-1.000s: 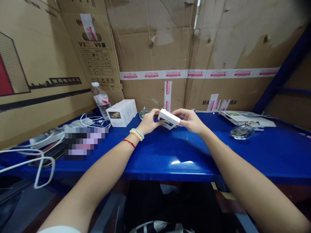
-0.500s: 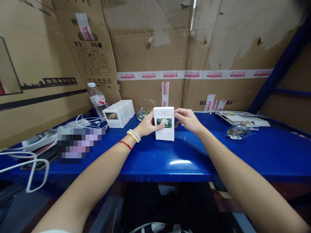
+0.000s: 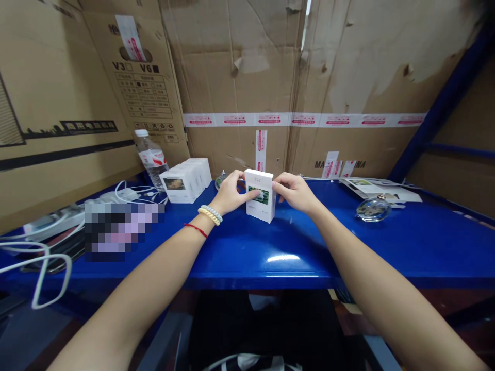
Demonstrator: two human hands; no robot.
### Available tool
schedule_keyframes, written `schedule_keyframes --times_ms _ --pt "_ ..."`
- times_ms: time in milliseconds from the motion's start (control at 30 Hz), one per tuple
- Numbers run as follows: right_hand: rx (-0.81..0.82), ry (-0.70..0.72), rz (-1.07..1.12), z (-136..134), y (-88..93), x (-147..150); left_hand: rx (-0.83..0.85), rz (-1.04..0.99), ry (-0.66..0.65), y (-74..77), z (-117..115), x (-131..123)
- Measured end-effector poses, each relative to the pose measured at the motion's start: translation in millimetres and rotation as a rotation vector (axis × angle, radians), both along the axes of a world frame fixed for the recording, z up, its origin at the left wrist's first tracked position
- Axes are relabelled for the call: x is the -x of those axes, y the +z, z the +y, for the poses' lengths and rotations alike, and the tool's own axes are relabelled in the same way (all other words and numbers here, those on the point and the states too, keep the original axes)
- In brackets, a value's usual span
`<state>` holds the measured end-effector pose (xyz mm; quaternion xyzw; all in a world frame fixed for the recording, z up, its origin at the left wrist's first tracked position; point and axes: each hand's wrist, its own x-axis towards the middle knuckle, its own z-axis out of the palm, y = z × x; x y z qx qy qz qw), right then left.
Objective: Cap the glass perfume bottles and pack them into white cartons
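A small white box (image 3: 260, 210) with a white-flower picture stands upright over the blue table, turned a little so that its right side shows. My left hand (image 3: 232, 193) grips it from the left, thumb across the front and fingers behind. At the box's upper right edge, my right hand (image 3: 292, 189) pinches with thumb and index finger; its other fingers are curled and partly hidden. Partly behind my left hand is a round clear glass bottle (image 3: 220, 180).
To the left stands a row of similar white boxes (image 3: 181, 186) beside a water bottle (image 3: 152, 159). White cables (image 3: 58, 252) lie at the far left. Another clear glass bottle (image 3: 373, 208) and flat card sheets (image 3: 390, 189) are on the right. Cardboard (image 3: 240, 77) walls the back.
The white box has turned slightly, so its right side now shows. My right hand has come closer in against its edge. The view has shifted slightly.
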<state>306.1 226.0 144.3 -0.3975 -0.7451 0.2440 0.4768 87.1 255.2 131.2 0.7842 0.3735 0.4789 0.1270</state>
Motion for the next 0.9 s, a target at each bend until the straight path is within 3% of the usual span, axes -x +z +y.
schedule_keyframes --times_ms 133,367,567,667,733,833,900 --pt "-0.1 -0.016 -0.05 -1 -0.2 1 -0.129 0.073 0.076 4.1 -7 -2" --pt "-0.057 0.042 -0.007 -7 1.7 5 0.04 -0.031 0.156 -3.7 -29 -35" --pt "0.036 0.103 -0.015 -7 -0.5 6 0.158 -0.165 -0.166 -7.7 -20 -32" --pt "0.029 0.133 -0.037 -5 1.3 3 0.193 -0.21 -0.184 -10.3 -11 -28" --pt "-0.088 0.027 -0.017 -2 4.0 -2 0.218 -0.254 -0.175 -12.1 -8 -28" --pt "-0.247 -0.418 0.012 9 6.3 -21 0.195 -0.287 -0.149 -12.6 -6 -27" --pt "-0.182 -0.681 -0.086 17 3.8 -37 0.114 -0.259 -0.122 -10.7 -7 -24"
